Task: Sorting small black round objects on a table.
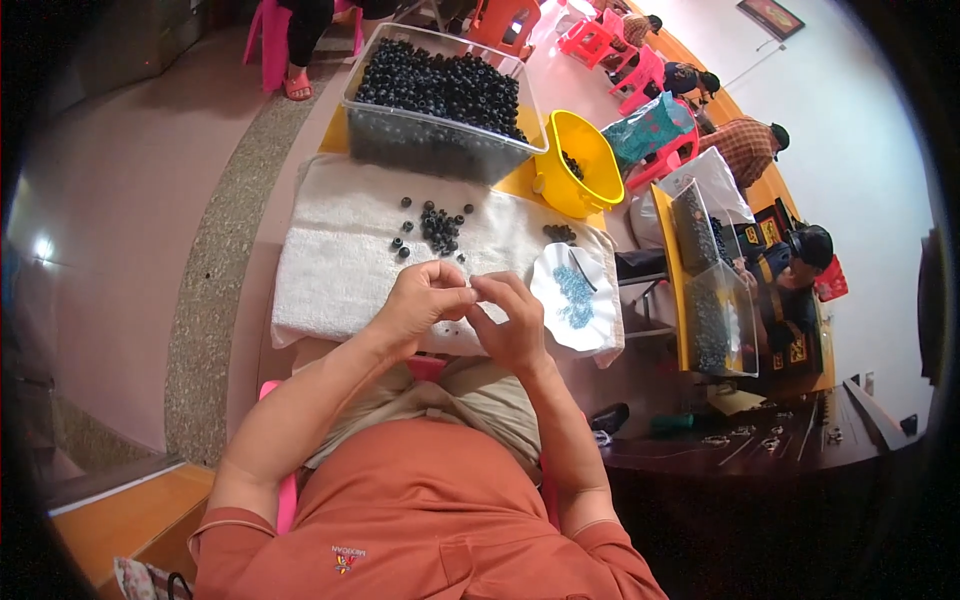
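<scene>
The left hand (425, 298) and the right hand (510, 322) are brought together, fingertips touching, over the near edge of a white terry towel (330, 260) spread on the table. Both hands are closed in a pinch; whatever is pinched between the fingertips is too small to be made out. On the towel, just beyond the hands, a loose cluster of small dark round beads (438, 228) is scattered, with a few strays beside it. At the towel's right end, just beside the right hand, a white scalloped paper plate (574, 297) is set, on which a small heap of pale blue-grey pieces (575, 296) is held. A smaller group of dark beads (559, 233) is seen beyond the plate. At the towel's far edge a clear rectangular plastic bin (440, 130) is placed, filled with dark beads. To the right of that bin a yellow plastic bucket (580, 165) is stood. Further right of the towel, other seated persons (790, 270) are seen at a neighbouring table.
</scene>
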The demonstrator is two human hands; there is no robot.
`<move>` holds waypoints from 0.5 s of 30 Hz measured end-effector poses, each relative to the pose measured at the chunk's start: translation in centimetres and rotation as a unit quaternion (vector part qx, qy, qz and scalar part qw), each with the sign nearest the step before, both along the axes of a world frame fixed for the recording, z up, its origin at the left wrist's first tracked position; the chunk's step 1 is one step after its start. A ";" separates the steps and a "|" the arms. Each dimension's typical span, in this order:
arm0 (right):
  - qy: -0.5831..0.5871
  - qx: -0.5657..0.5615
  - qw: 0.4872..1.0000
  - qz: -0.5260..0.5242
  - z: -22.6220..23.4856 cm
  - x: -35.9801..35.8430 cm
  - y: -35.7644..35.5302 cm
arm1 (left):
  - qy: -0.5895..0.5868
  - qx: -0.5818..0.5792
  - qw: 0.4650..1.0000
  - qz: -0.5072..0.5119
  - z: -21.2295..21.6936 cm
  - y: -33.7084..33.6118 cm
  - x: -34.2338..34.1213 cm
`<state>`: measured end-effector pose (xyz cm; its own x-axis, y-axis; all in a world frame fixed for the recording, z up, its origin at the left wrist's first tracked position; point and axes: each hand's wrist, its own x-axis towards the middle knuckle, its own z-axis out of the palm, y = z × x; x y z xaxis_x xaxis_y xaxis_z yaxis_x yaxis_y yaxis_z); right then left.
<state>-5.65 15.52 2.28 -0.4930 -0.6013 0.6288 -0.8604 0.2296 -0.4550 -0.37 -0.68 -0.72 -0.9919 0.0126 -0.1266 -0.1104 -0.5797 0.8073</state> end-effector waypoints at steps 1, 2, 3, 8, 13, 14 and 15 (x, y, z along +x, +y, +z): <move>-0.057 -0.003 0.998 0.002 0.0 0.0 0.0 | 0.001 0.001 1.000 0.000 0.1 0.1 0.0; -0.056 -0.003 0.998 0.001 0.2 -0.2 0.1 | -0.011 -0.019 1.000 0.009 0.6 0.2 0.2; -0.075 0.010 0.997 -0.003 0.4 -0.6 0.4 | -0.023 -0.038 0.999 0.018 0.9 0.3 0.2; -0.071 0.025 0.993 -0.091 1.9 -5.5 2.7 | -0.031 -0.037 0.998 0.047 0.9 0.4 0.1; 0.026 0.073 0.968 -0.239 6.4 -12.9 4.7 | -0.030 -0.031 0.997 0.069 0.4 0.2 0.2; 0.058 0.097 0.960 -0.255 7.2 -14.5 5.0 | -0.026 -0.031 0.997 0.072 0.4 0.3 0.2; 0.090 0.121 0.951 -0.270 8.0 -16.3 5.3 | -0.023 -0.033 0.996 0.076 0.5 0.4 0.3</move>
